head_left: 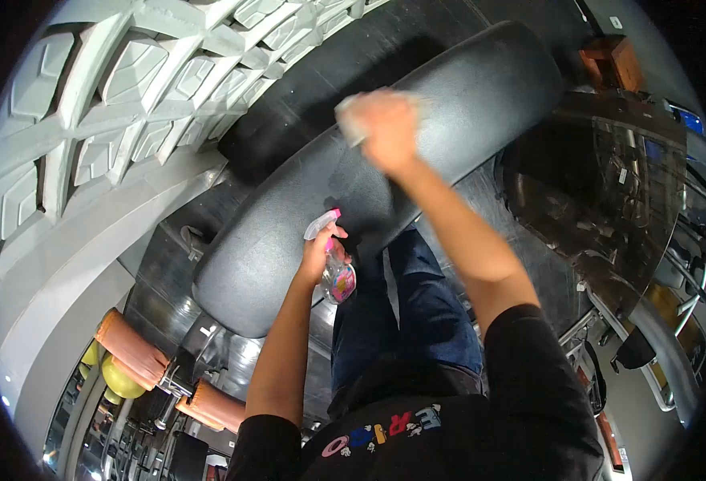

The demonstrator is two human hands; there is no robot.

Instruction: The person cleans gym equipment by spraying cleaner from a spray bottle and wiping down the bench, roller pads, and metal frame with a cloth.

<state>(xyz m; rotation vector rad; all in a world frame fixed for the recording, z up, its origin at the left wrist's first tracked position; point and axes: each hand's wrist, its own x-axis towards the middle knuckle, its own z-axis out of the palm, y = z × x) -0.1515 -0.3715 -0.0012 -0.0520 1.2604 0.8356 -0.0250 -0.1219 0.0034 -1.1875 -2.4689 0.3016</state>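
A long black padded bench runs diagonally across the middle of the view. My left hand is wrapped round a clear spray bottle with a pink and white nozzle and a colourful label, over the bench's near edge. Farther up, my right hand is blurred by motion above or on the bench top. It holds a pale cloth, whose edges show at both sides of the hand. Darker, wet-looking patches lie on the padding between the two hands.
A white sculpted lattice wall curves along the upper left. Brown padded rollers and a green ball are at the lower left. On the right are a dark glossy table, a wooden box and metal-framed equipment.
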